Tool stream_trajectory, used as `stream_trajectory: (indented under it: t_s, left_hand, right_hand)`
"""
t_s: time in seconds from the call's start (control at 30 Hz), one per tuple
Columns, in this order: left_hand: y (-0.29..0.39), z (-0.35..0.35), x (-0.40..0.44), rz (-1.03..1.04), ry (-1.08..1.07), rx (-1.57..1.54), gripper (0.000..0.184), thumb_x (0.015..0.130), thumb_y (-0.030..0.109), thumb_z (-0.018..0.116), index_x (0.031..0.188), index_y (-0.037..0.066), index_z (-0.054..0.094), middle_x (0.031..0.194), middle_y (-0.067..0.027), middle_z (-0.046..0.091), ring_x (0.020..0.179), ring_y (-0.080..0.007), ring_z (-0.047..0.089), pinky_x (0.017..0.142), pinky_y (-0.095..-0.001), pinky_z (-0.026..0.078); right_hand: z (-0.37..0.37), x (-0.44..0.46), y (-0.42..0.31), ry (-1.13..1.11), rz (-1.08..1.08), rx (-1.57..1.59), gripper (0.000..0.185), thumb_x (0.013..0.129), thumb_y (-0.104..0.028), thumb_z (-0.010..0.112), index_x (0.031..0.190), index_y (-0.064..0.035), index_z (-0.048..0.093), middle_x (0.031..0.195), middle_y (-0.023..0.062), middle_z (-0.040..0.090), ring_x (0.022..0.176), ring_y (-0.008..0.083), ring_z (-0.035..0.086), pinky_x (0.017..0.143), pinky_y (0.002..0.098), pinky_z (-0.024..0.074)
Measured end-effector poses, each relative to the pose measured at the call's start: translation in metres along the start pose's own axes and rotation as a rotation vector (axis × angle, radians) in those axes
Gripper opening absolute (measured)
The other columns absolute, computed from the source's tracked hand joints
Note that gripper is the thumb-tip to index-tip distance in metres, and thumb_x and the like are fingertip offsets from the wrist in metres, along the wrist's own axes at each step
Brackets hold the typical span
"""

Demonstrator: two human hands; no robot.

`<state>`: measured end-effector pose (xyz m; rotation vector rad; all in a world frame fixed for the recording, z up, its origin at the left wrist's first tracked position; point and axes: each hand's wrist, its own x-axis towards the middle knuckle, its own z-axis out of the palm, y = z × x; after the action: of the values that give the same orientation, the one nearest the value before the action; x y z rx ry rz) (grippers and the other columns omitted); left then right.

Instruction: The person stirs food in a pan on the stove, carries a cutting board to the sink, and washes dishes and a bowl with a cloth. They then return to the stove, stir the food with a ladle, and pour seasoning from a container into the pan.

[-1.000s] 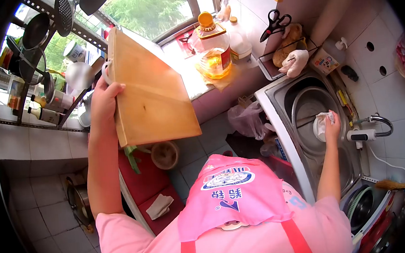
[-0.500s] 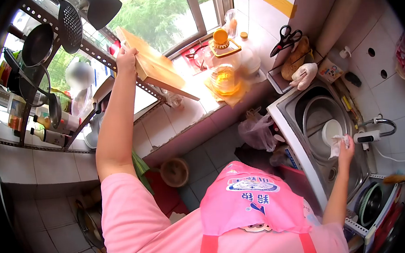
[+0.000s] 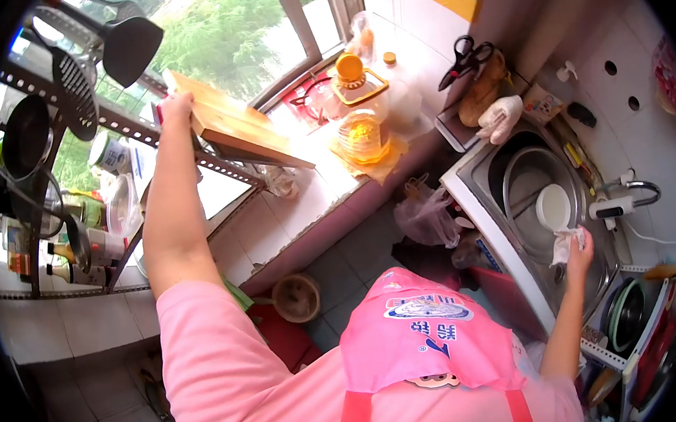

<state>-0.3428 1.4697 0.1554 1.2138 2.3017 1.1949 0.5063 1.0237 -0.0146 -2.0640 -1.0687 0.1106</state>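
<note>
My left hand (image 3: 176, 108) reaches out to the upper left, its fingers closed on the top edge of a thick wooden cutting board (image 3: 236, 122). The board stands tilted on the tiled window ledge, against the metal rack. My right hand (image 3: 580, 255) is over the stainless steel sink (image 3: 528, 233), closed on a crumpled white cloth (image 3: 563, 247); whether it is cloth or paper is hard to tell. Just beyond that hand, a white bowl (image 3: 553, 207) sits in the sink, near a large metal basin (image 3: 529, 170).
An oil jug (image 3: 360, 131) stands on the ledge beside the board. Black scissors (image 3: 465, 62) hang on the wall, with white gloves (image 3: 500, 119) below. A faucet (image 3: 620, 203) juts over the sink. Spatulas (image 3: 132, 45) and pans (image 3: 27, 139) hang from the rack at left.
The view has turned slightly, so the ledge, rack and board sit further left. My left hand stays on the cutting board, and my right hand keeps the white cloth over the sink.
</note>
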Motion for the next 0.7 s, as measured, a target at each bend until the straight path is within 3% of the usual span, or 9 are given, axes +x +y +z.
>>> stream_trajectory:
  t_s: [0.1,0.17,0.23,0.3,0.33,0.4,0.47,0.6,0.7]
  left_hand:
    - [-0.061,0.014,0.096,0.026,-0.101,0.259,0.043,0.068,0.018,0.062,0.101,-0.009,0.065,0.094,-0.0216,0.067,0.087,-0.0297,0.065,0.079,-0.0380,0.050]
    - [-0.088,0.012,0.127,-0.048,-0.204,-0.038,0.051,0.066,0.017,0.064,0.108,-0.014,0.061,0.100,-0.0209,0.067,0.087,-0.0292,0.066,0.079,-0.0373,0.051]
    - [-0.069,0.002,0.123,0.086,-0.141,0.417,0.046,0.069,0.017,0.064,0.103,-0.013,0.063,0.099,-0.0231,0.067,0.090,-0.0307,0.066,0.081,-0.0386,0.051]
    - [-0.057,0.011,0.111,0.032,0.198,0.538,0.068,0.077,0.016,0.058,0.133,-0.014,0.034,0.123,-0.0296,0.056,0.113,-0.0406,0.057,0.095,-0.0424,0.045]
    - [-0.029,0.009,0.073,0.009,0.148,0.625,0.074,0.081,0.012,0.052,0.141,-0.011,0.016,0.128,-0.0313,0.051,0.117,-0.0437,0.053,0.099,-0.0453,0.042]
    - [-0.040,0.010,0.074,0.222,0.125,0.766,0.069,0.082,0.017,0.051,0.141,-0.006,0.024,0.119,-0.0331,0.055,0.112,-0.0448,0.055,0.095,-0.0461,0.044]
    - [-0.027,0.012,0.049,0.236,0.116,0.801,0.068,0.083,0.017,0.048,0.145,0.002,0.024,0.121,-0.0321,0.055,0.111,-0.0453,0.055,0.094,-0.0474,0.043]
    - [0.004,0.022,-0.053,0.372,0.207,0.923,0.066,0.083,0.018,0.050,0.145,0.005,0.031,0.128,-0.0255,0.053,0.113,-0.0408,0.054,0.096,-0.0459,0.042]
    - [0.020,0.031,-0.162,0.811,0.279,0.623,0.054,0.088,0.014,0.050,0.141,0.007,0.040,0.127,-0.0219,0.055,0.115,-0.0370,0.054,0.095,-0.0423,0.044]
  right_hand:
    - [0.005,-0.006,-0.007,-0.033,0.116,0.199,0.030,0.089,-0.011,0.060,0.118,-0.0017,0.059,0.110,0.0094,0.062,0.101,0.0179,0.057,0.091,0.0311,0.0441]
    - [0.003,-0.010,-0.021,-0.016,0.182,0.256,0.030,0.091,-0.017,0.061,0.117,-0.0013,0.059,0.109,0.0080,0.062,0.099,0.0151,0.056,0.088,0.0285,0.0446]
    - [-0.001,-0.009,-0.014,-0.010,0.318,0.337,0.033,0.097,-0.021,0.056,0.124,-0.0029,0.054,0.114,0.0056,0.060,0.103,0.0123,0.054,0.091,0.0263,0.0422]
    - [-0.006,-0.006,-0.008,0.035,0.386,0.482,0.036,0.098,-0.024,0.054,0.126,-0.0017,0.053,0.114,0.0064,0.060,0.102,0.0130,0.056,0.091,0.0276,0.0433]
    - [-0.011,-0.003,-0.007,0.053,0.404,0.517,0.036,0.098,-0.024,0.053,0.126,-0.0018,0.053,0.114,0.0074,0.060,0.102,0.0143,0.057,0.091,0.0282,0.0439]
    - [-0.020,0.000,-0.011,0.095,0.499,0.634,0.036,0.099,-0.025,0.052,0.127,-0.0023,0.052,0.114,0.0078,0.061,0.102,0.0154,0.058,0.091,0.0290,0.0446]
    - [-0.026,0.006,0.006,0.121,0.540,0.772,0.036,0.099,-0.027,0.051,0.126,-0.0030,0.053,0.112,0.0078,0.061,0.101,0.0166,0.059,0.090,0.0298,0.0460]
    - [-0.038,0.023,0.043,0.123,0.595,0.895,0.035,0.100,-0.029,0.048,0.124,-0.0051,0.053,0.109,0.0093,0.062,0.099,0.0208,0.062,0.088,0.0350,0.0496]
    - [-0.053,0.037,0.053,0.117,0.649,0.934,0.035,0.101,-0.030,0.045,0.126,-0.0056,0.051,0.116,0.0115,0.060,0.104,0.0241,0.061,0.090,0.0382,0.0497]
